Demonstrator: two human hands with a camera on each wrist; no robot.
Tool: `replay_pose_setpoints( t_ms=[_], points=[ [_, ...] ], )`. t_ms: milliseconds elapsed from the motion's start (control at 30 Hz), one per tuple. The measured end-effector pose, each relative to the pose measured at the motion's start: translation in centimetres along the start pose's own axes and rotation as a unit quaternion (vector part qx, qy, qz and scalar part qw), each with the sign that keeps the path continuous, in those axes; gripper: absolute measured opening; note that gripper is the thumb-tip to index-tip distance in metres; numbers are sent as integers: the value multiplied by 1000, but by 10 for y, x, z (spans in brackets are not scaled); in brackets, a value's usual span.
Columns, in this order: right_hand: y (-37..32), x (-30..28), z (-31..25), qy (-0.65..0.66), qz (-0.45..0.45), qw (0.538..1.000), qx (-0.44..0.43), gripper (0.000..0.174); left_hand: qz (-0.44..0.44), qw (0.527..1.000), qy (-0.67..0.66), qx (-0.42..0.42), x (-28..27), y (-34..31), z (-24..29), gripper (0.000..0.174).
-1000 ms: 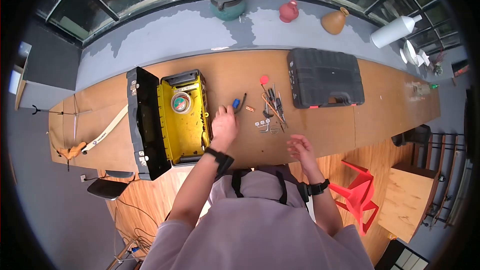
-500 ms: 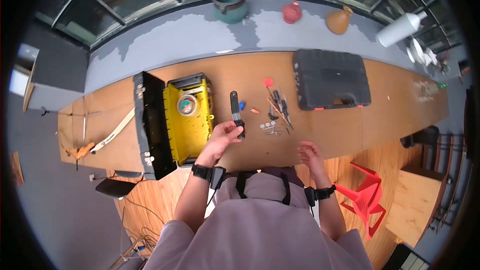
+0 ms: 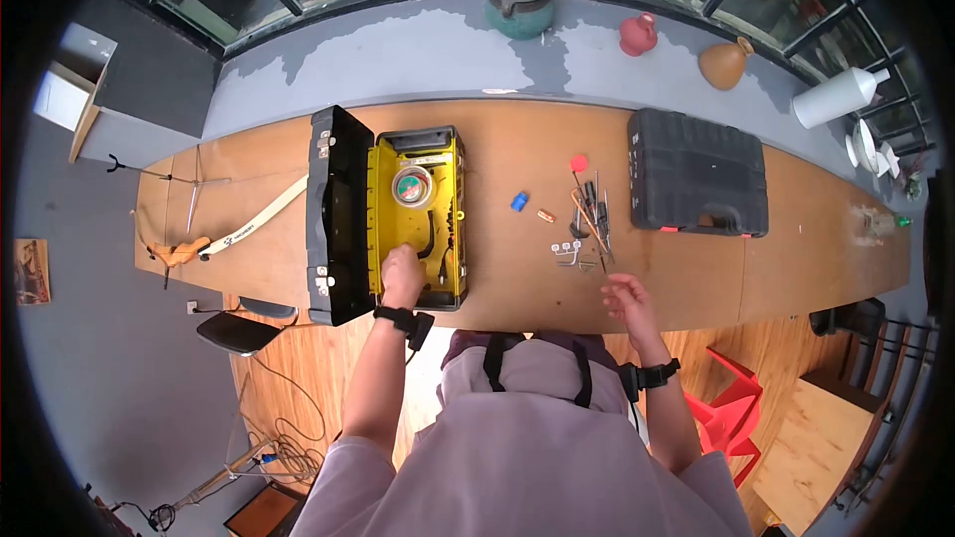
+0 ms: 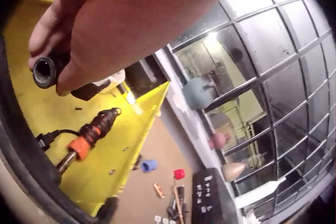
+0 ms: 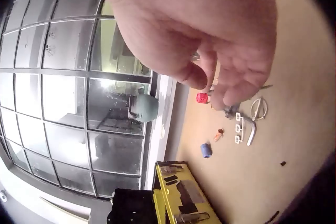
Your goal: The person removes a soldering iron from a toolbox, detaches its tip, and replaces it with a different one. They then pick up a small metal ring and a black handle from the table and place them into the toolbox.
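Observation:
My left hand (image 3: 402,273) is down inside the yellow toolbox (image 3: 398,229), gripping a black curved tool (image 3: 430,234). The tool's hollow round end (image 4: 45,73) pokes out between thumb and fingers in the left wrist view; its exact kind I cannot tell. Beneath it in the box lies an orange-and-black tool with a metal shaft (image 4: 80,148). A round tub (image 3: 413,187) stands toward the far end of the box. My right hand (image 3: 631,306) hovers over the table's front edge, fingers loosely bent, holding nothing. Nearest it lie hex keys on white tags (image 3: 566,251).
The toolbox's black lid (image 3: 338,214) stands open on the left. On the table are a blue piece (image 3: 519,201), a small orange piece (image 3: 545,216), several screwdrivers (image 3: 594,209) and a black case (image 3: 696,169). A bow (image 3: 249,224) lies far left.
My left hand picked the black curved tool up off the table, raised it, then carried it left into the toolbox. The right hand stays near the front edge. The head view has shifted.

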State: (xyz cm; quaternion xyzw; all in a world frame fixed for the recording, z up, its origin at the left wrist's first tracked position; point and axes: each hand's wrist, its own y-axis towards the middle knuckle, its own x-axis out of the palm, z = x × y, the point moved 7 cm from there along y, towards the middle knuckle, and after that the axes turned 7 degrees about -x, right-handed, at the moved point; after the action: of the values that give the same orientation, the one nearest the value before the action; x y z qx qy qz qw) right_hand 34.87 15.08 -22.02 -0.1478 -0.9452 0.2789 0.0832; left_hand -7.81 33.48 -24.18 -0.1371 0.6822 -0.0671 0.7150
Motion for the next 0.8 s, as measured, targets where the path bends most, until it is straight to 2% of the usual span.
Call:
replay_pose_setpoints(
  t_ms=[167,267,333,467,533,567,600,633,667,733,800],
  points=[
    [-3,-3,8,5,-4,1000,7,20,64,998,4,-5,30,16,-5,15],
    [0,0,14,-11,-1,1000,14,20,17,1000,-12,-15,33,15,2,19],
    [4,3,17,-29,7,999,18,20,-53,996,-60,-39,27,10,6,39],
    [18,17,16,-34,-14,999,14,18,-48,996,-66,-37,11,-1,8,36],
    [32,25,22,-94,-36,995,-14,15,48,990,-135,-13,-14,-11,8,38],
    [47,29,28,-119,-52,990,-53,17,75,981,-177,-5,-24,-17,9,33],
    [53,37,24,-120,-52,990,-52,17,73,981,-178,-6,-34,-26,11,33],
    [62,56,4,-256,-54,955,-137,21,74,967,-245,-5,-50,-37,15,30],
    [68,79,-18,-386,-54,895,-219,26,76,947,-312,-5,-62,-46,18,27],
    [79,121,-57,-483,-41,841,-240,34,105,935,-338,16,-77,-66,24,22],
    [108,155,-61,-489,-41,828,-271,36,105,929,-356,14,-88,-87,25,19]
  ],
)
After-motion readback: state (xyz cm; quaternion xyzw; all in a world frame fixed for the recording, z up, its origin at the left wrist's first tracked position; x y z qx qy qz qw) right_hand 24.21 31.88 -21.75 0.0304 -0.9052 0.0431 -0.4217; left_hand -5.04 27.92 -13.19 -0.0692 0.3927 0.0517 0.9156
